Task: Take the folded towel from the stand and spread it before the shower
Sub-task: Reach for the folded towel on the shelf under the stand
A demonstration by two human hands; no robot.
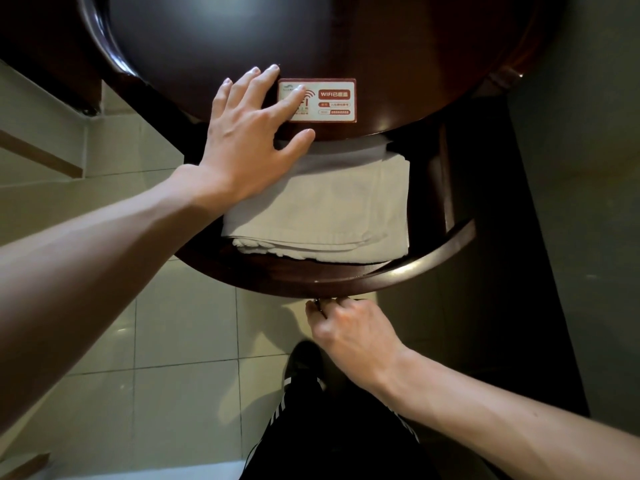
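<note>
Stand: dark red-brown wood, polished and glossy, is showing two round tiers, a wide top and a lower shelf with a raised curved rim, joined by a straight post on the side away from the left hand. Towel: white cloth, soft and slightly nubbly, folded into a thick rectangle with several layered edges showing along its near side. It is lying flat on the lower shelf, directly under the left wrist and palm and between the two hands, with its far end tucked beneath the top. Left hand: is resting open and flat on the edge of the top, fingers straight and spread, gripping nothing; the forefinger tip is lying on a card and the thumb is reaching over the rim just above the towel. Card: flat rectangle, white with red print and a WiFi sign, is lying on the top under the left fingertips. Right hand: is sitting against the near rim of the lower shelf, just past the towel's layered edge, fingers curled with tips hidden; whether they are holding anything cannot be told. Floor: pale glossy square tiles with thin grout lines, is spreading beneath both arms. Trousers: dark with white stripes, are showing beneath the right forearm.
</note>
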